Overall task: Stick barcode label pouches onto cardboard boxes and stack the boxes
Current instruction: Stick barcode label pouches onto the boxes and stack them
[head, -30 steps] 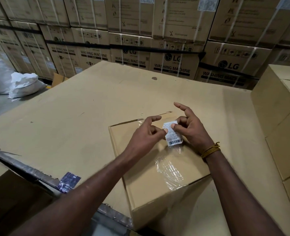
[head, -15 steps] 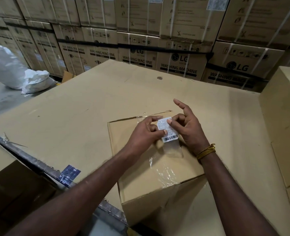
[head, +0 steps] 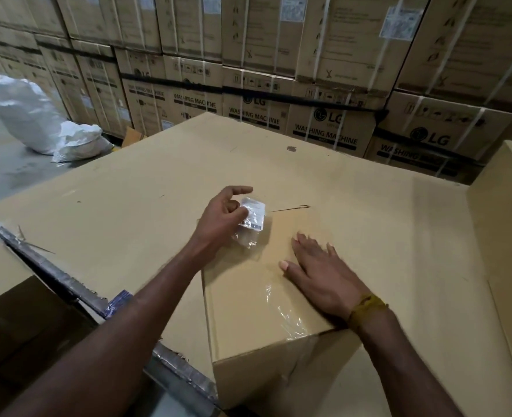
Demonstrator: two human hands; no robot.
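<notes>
Cartons point(head: 324, 127) wall the cardboard worktop point(head: 128, 206); left hand point(head: 221, 219) pinches pouch point(head: 251, 218), right hand point(head: 318, 275) flat on box point(head: 248, 311).

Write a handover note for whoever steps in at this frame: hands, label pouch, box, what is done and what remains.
Left hand: pinches the label pouch above the far left part of the box top, grip at the pouch's upper end.
Right hand: flat on top of the box, fingers spread.
The box sits on a big cardboard sheet.
Done: pouch picked up, label inside.
Left: pouch not yet stuck down; press it onto the box, then stack the box.
</notes>
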